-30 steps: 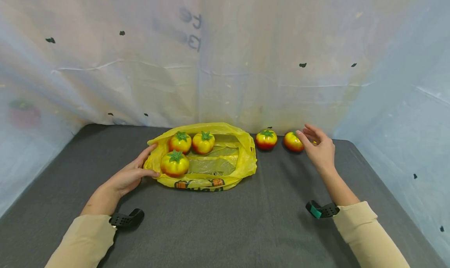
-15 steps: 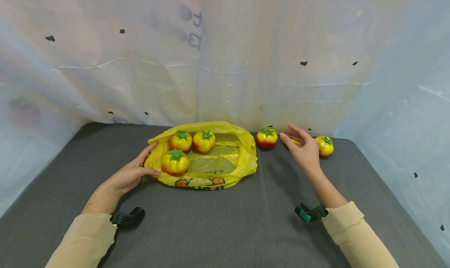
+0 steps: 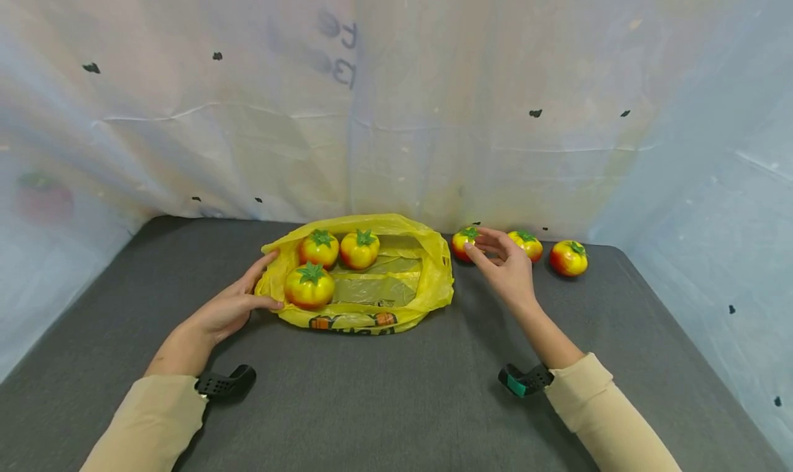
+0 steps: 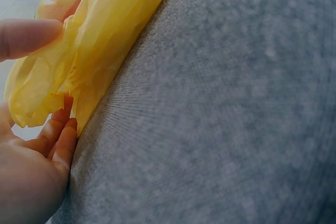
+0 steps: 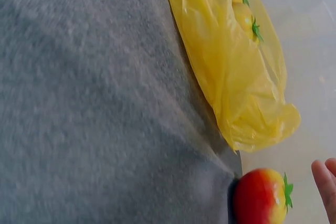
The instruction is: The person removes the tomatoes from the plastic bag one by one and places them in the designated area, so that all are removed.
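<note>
A yellow plastic bag [image 3: 436, 279] lies with its mouth wide open, and three red-yellow tomatoes, one the front tomato [image 3: 308, 290], sit in its left half. The left hand [image 3: 226, 314] holds the bag's left end; in the left wrist view its thumb [image 4: 29, 38] lies over the rim and its fingers touch the side lower down. The right hand [image 3: 511, 272] hovers with parted fingers at the tomato [image 3: 460, 242] just right of the bag, partly covering it. In the right wrist view a gap shows between the fingertips and that tomato [image 5: 257, 198].
Two more tomatoes stand along the table's back edge: a middle tomato [image 3: 529, 245] behind the right hand and a rightmost tomato [image 3: 568, 259]. Pale sheeting [image 3: 403, 114] rises behind the grey table [image 3: 372, 403] and at both sides.
The right hand has moved left along the row, from the middle and rightmost tomatoes to the one nearest the bag, uncovering the others. The left hand and the bag have stayed in place.
</note>
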Demonstrator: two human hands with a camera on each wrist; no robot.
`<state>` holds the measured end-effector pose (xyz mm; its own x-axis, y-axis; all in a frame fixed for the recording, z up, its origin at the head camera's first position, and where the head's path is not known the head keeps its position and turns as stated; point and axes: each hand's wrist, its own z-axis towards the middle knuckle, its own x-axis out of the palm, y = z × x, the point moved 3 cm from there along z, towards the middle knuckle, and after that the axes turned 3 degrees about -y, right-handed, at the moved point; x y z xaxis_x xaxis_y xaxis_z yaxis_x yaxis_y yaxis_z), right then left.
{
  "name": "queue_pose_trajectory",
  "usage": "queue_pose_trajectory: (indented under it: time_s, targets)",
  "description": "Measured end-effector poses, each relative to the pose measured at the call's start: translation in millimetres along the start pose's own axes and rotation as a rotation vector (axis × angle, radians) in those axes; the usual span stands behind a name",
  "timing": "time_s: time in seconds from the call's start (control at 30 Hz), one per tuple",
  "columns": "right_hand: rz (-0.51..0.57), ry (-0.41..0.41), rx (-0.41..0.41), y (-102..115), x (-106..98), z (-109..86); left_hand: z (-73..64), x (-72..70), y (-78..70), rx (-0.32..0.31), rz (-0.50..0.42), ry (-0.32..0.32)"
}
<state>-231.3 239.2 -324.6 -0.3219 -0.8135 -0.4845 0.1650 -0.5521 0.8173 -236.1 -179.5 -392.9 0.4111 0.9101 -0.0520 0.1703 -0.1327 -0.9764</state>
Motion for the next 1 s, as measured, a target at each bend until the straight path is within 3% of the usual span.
queue_pose_trajectory:
  time_s: [0.37, 0.6, 0.77, 1.0]
  targets:
    - [0.042, 0.032, -0.012, 6, 18, -2.5, -1.5, 0.6, -1.1, 0.001, -0.011, 0.003]
    - [0.077, 0.081, 0.006, 36, 26, -11.1, -1.0, 1.0, -1.6, -0.003, -0.008, -0.003]
    - [0.094, 0.090, -0.026, 17, 38, -3.5, 0.0, 0.1, -0.3, -0.007, -0.009, -0.001]
    - [0.060, 0.094, -0.045, 20, 48, -4.4, -0.2, -0.7, 0.3, -0.006, -0.010, 0.000]
